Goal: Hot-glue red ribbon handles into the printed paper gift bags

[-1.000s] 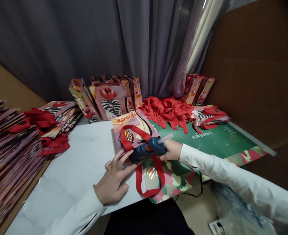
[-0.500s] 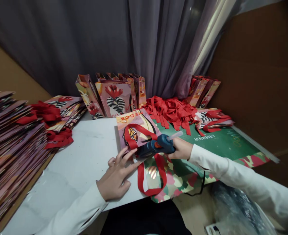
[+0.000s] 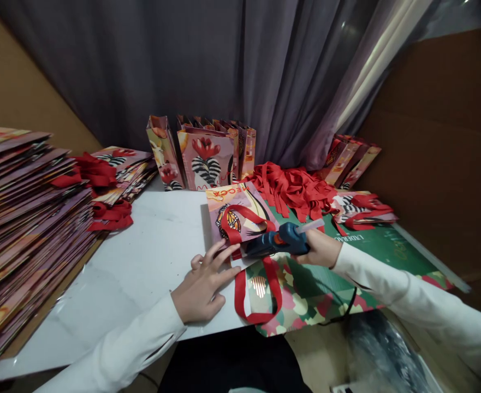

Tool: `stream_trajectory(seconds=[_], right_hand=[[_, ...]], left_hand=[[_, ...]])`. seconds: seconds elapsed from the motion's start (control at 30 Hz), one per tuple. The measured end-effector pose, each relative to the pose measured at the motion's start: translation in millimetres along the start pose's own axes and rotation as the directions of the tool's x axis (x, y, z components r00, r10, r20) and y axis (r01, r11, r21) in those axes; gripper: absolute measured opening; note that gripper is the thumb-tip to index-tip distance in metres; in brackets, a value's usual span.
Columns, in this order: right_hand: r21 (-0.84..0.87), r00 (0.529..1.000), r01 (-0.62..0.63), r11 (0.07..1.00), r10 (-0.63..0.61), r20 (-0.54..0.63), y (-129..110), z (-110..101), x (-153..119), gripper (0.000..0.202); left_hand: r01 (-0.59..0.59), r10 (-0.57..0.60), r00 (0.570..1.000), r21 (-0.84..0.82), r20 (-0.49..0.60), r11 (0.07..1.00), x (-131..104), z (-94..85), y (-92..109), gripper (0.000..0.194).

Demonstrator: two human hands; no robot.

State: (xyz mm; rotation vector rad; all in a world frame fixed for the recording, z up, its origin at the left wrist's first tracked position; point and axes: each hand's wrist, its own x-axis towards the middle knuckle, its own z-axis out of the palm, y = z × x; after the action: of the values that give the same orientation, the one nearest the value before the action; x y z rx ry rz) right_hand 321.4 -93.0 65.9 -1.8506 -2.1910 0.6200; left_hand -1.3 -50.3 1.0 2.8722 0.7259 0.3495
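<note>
My right hand [image 3: 317,248] is wrapped round a dark blue glue gun [image 3: 279,240] with a clear glue stick poking from its back. Its nozzle end points left, over the near edge of a flat paper bag [image 3: 256,204] printed with a butterfly and red lettering. One red ribbon loop [image 3: 234,234] lies on the bag; a second red ribbon loop [image 3: 279,295] hangs off its near edge over the green board. My left hand [image 3: 205,286] lies with fingers spread, fingertips at the bag's near left edge beside the nozzle. The nozzle tip itself is hard to make out.
Tall stacks of flat printed bags [image 3: 27,234] stand at the left, with red ribbon bundles [image 3: 111,215] beside them. Opened bags [image 3: 207,158] line the curtain. A red ribbon heap [image 3: 291,188] lies behind the green board [image 3: 379,245]. A black cord [image 3: 350,305] hangs at the front edge.
The whole view has shifted, so everything sits slightly further right. Both hands and the glue gun keep nearly the same place against the bag.
</note>
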Motion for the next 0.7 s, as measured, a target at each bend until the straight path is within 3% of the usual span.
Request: stream_trajectory(seconds=[0.43,0.6,0.7], right_hand=[[-0.224,1.0,-0.022,0.974,0.023,0.002,-13.4,-27.3,-7.7,0.022],[-0.323,0.995,-0.08,0.943,0.097,0.038,-16.7,-33.9,-8.9,0.012],[-0.365,0.996,-0.056,0.929,0.08,0.051,-21.6,-38.1,-9.9,0.007]], left_hand=[[0.0,0.001,1.0,-0.044,0.026,0.999,2.1,-7.0,4.3,0.067],[-0.001,0.003,1.0,-0.062,0.031,0.998,2.6,-8.8,5.2,0.065],[-0.004,0.005,1.0,-0.063,0.015,0.998,2.7,-8.0,5.3,0.062]])
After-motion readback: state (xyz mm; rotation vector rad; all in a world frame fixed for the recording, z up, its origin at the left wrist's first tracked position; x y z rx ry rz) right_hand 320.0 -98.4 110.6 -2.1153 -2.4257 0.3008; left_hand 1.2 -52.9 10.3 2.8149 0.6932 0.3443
